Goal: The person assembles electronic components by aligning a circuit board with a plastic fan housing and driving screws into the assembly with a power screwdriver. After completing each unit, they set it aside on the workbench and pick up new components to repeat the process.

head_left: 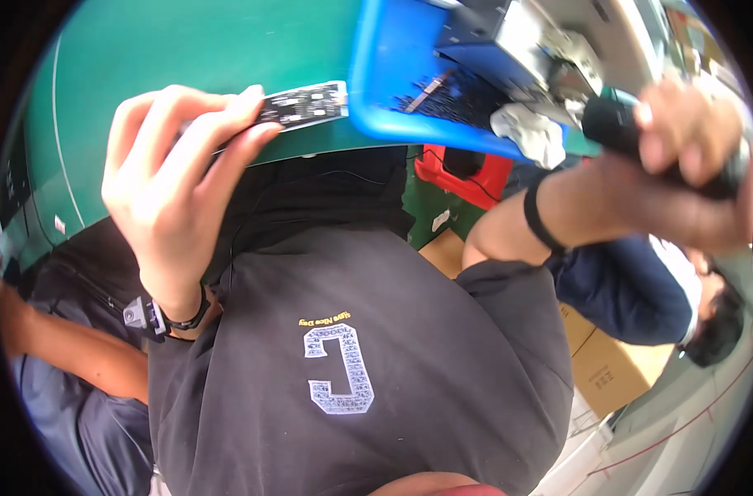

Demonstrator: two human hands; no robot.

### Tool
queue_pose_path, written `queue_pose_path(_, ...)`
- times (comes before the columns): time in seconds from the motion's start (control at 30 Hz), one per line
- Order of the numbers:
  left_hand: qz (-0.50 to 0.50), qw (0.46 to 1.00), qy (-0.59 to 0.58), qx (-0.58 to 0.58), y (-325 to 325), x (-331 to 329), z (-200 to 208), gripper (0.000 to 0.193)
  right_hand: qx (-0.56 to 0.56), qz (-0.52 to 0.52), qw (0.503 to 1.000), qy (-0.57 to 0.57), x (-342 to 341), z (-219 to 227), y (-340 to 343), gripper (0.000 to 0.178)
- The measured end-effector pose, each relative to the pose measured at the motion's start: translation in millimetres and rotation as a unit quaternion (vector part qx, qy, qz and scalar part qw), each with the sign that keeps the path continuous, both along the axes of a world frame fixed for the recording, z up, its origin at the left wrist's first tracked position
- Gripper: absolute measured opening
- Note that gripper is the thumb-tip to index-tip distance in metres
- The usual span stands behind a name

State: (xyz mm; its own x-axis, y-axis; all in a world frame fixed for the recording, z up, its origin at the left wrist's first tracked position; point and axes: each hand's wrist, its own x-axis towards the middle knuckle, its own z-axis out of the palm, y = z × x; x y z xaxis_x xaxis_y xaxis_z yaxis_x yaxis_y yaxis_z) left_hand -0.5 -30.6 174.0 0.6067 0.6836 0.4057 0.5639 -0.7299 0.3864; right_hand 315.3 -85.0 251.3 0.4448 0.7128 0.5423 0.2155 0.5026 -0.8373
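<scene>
My left hand (166, 178) pinches a small black circuit board (306, 104) between thumb and fingers. The board has pale components and a light edge, and is held over the front of the green table (195, 50), its far end close to the blue tray (364, 112). On the right, my right hand (691, 157) is raised and wrapped round a black cylindrical tool (612, 126), whose one end points left toward the tray. Motion blurs this hand and tool, so the tool's exact kind cannot be made out.
In the tray lie a heap of small dark parts (467, 103) and a crumpled white cloth (529, 134) at its rim. A red stool (484, 183) stands below. One person (633, 285) is at right near a cardboard box (612, 372); another person's arm (83, 351) shows at left.
</scene>
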Motion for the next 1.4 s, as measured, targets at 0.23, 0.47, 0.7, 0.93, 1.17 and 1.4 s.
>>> queue_pose_path(0.23,0.0,0.999,-0.031,-0.014,3.3,3.0,1.1,0.031,0.153,0.09,0.984,0.022,-99.3,0.0,-12.6,0.029)
queue_pose_path(0.47,-0.009,0.997,-0.074,-0.005,10.7,1.2,-4.0,0.029,0.035,0.046,0.998,-0.036,-110.5,-21.6,23.2,0.029)
queue_pose_path(0.7,-0.016,0.995,-0.096,-0.003,10.1,1.3,-8.0,0.03,0.052,0.057,0.997,-0.009,-118.9,-32.0,35.1,0.033)
queue_pose_path(0.93,-0.024,0.996,-0.088,0.0,12.2,-1.0,-8.6,0.031,0.025,0.052,0.998,-0.027,-115.0,-29.9,33.4,0.036)
queue_pose_path(1.17,-0.01,0.997,-0.081,0.0,9.7,-0.2,-7.9,0.03,0.094,0.136,0.986,0.01,-110.8,-39.9,43.5,0.034)
queue_pose_path(1.4,-0.014,0.997,-0.074,0.01,10.9,-0.8,-7.4,0.029,0.047,0.115,0.991,-0.054,-109.3,-46.3,46.6,0.029)
